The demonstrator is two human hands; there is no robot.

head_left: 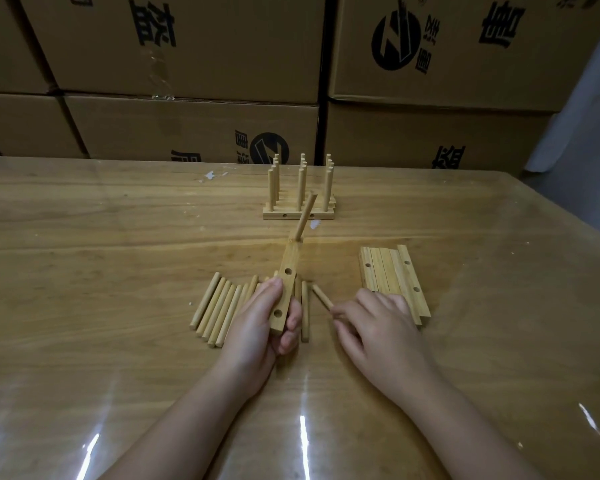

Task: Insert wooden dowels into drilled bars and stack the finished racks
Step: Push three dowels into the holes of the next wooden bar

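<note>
Dowels (219, 308) left, bars (392, 275) right, racks (300, 188) behind

The wooden table (118, 237) bears loose dowels (219, 306), drilled bars (388, 271) and finished racks (278, 214).

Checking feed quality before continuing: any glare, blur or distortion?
Head view: white glare streaks on the clear table cover near the bottom edge; wide-angle bending tilts the cardboard boxes; light is dim; the left hand, bar, right hand and dowel look sharp.
</note>
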